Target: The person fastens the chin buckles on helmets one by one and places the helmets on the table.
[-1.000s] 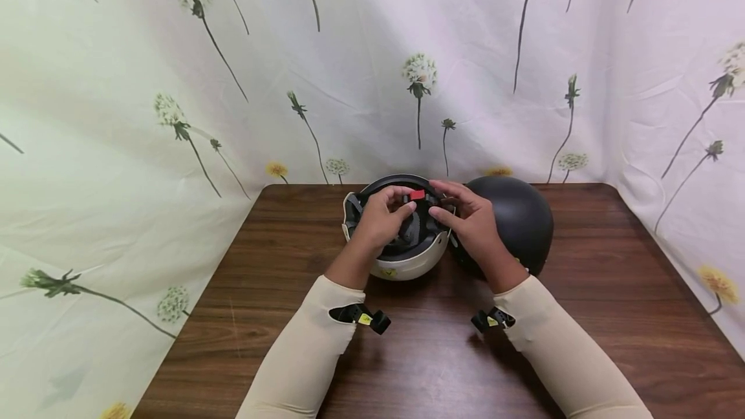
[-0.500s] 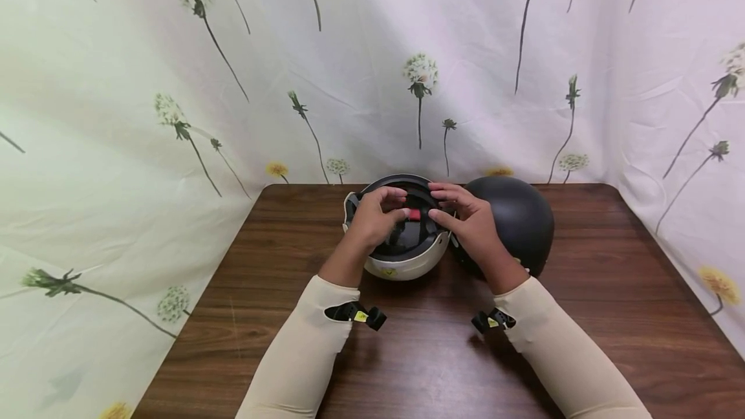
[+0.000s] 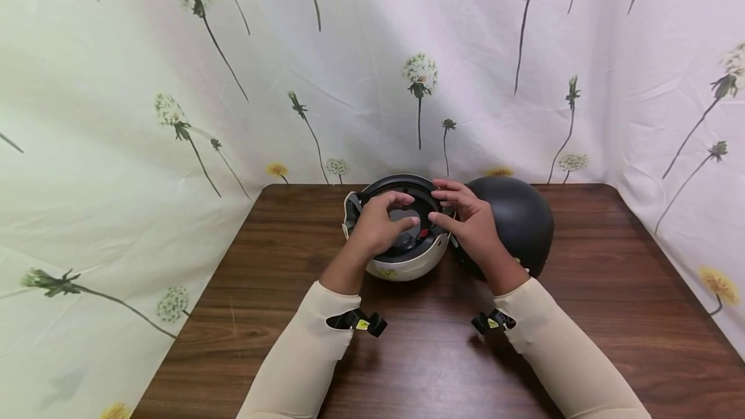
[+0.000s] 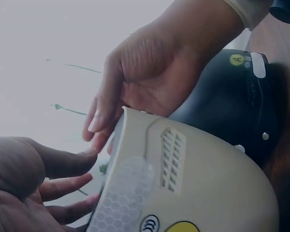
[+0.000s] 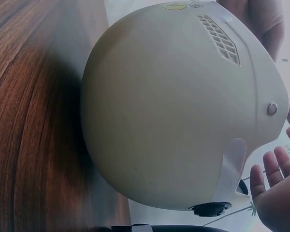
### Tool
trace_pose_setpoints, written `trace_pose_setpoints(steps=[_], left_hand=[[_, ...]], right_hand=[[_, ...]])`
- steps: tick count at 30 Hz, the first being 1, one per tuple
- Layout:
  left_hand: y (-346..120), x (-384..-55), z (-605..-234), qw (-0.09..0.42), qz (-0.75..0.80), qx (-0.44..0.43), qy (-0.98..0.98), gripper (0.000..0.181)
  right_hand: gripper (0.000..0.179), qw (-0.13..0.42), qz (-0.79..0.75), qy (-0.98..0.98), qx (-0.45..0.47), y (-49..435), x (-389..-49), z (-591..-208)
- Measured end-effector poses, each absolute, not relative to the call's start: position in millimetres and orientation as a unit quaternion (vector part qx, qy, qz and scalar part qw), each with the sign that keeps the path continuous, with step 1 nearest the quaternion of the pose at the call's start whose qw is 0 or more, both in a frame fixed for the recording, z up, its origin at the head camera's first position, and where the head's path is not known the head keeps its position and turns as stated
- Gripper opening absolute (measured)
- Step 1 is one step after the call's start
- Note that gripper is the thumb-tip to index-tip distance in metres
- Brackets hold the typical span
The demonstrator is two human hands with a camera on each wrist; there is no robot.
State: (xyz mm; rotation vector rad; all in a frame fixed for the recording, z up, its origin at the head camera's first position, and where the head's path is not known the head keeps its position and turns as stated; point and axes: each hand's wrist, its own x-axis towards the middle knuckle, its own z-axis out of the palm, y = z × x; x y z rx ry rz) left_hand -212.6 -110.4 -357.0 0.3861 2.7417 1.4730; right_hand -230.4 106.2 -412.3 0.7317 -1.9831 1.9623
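Note:
A cream helmet (image 3: 410, 269) lies crown down on the table, its dark padded opening facing up. Inside, a red buckle (image 3: 424, 233) lies near the right wall. My left hand (image 3: 379, 222) hovers over the left part of the opening, thumb and fingers apart with nothing between them. Over the right rim is my right hand (image 3: 474, 218), thumb and fingers loosely bent and also holding nothing. In the left wrist view, the left thumb and fingers spread beside the rim of the cream shell (image 4: 217, 169). The shell (image 5: 174, 106) fills much of the right wrist view.
A matte black helmet (image 3: 512, 218), dome up, stands right beside the cream one. Both are on a dark wood table (image 3: 279, 244), near its back edge. A dandelion-print curtain (image 3: 361, 83) hangs behind and on both sides.
One second ago my left fingers held the red buckle above the cream helmet. They have let it go, and it has dropped into the helmet. The right hand has barely moved.

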Motion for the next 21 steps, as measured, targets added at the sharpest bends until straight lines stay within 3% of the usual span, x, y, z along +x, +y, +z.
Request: trace_pose_setpoints(steps=[13,21], left_hand=[[-121.2,-206.6,-358.4,-0.008,0.506,0.158,0.848,0.050],[-126.6,-196.9,-362.2,-0.049,0.421,0.237,0.874,0.051]], right_hand=[[0.044,0.113,0.675,-0.687,0.246,108.2,-226.7,-408.8],[0.043,0.127,0.664,-0.690,0.260,113.6,-224.2,-414.2]])
